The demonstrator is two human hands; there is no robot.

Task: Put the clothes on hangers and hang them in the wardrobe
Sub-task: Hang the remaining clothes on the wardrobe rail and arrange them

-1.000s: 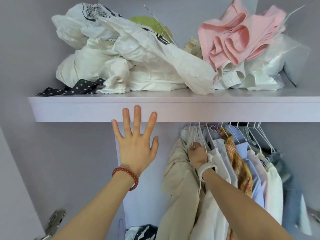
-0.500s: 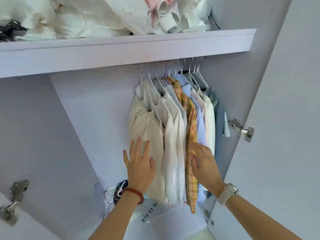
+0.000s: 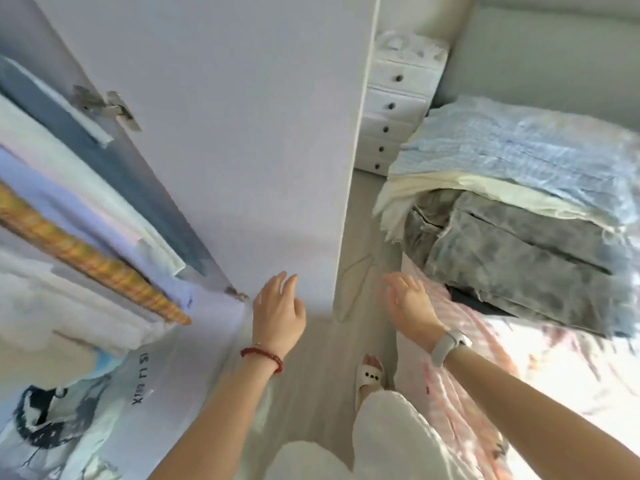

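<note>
Turning toward the bed is how I read this moment: both hands are free and I judge the step in hand to be fetching the next garment, not hanging one. My left hand (image 3: 278, 311) sits at lower centre of the frame, fingers loosely spread and holding nothing, in front of the wardrobe door (image 3: 221, 140). My right hand (image 3: 408, 303) is just right of centre, palm turned inward, fingers relaxed and apart, also holding nothing, hovering near the edge of the bed (image 3: 561, 368).

The clothes yet to be hung lie in a folded stack at the right of the frame: a blue crinkled piece (image 3: 526, 140) on top, a cream layer under it, then grey washed denim (image 3: 519, 258) at the bottom. Along the left edge of the frame hang the shirts (image 3: 69, 216) already in the wardrobe, an orange plaid one (image 3: 90, 258) among them. A thin wire hanger (image 3: 353, 282) lies on the floor between the door's edge and the bed, just beyond my hands. A white chest of drawers (image 3: 394, 112) stands at upper centre.

Next, I think, I need that hanger off the floor and the top piece off the stack. Much of the frame is smeared, so I cannot tell whether more hangers lie nearby.
</note>
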